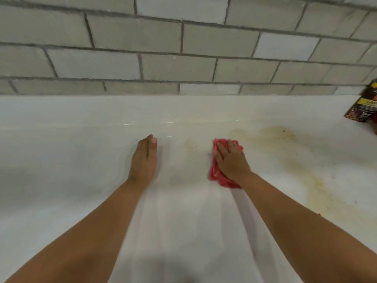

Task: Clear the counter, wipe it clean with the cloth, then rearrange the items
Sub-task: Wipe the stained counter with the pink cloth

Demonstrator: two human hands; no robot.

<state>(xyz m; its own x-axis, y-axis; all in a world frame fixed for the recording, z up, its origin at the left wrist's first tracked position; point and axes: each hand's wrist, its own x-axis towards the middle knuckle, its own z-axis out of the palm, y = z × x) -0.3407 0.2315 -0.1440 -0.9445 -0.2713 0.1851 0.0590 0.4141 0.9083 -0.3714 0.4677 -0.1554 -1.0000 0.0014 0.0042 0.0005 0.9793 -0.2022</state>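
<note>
A folded pink cloth [214, 170] lies flat on the white counter [81, 150], right of the middle. My right hand [230, 160] presses down on it with straight, spread fingers, covering most of it. My left hand [143, 160] rests on the bare counter to the left, on its edge, fingers straight and together, holding nothing. A yellowish-brown stain [285, 144] spreads over the counter to the right of the cloth and runs down toward the front edge. A small faint spot [190, 147] lies between my hands.
A dark food packet [365, 107] with yellow lettering stands at the far right edge of the counter, partly cut off. A grey block wall [183, 48] rises directly behind the counter.
</note>
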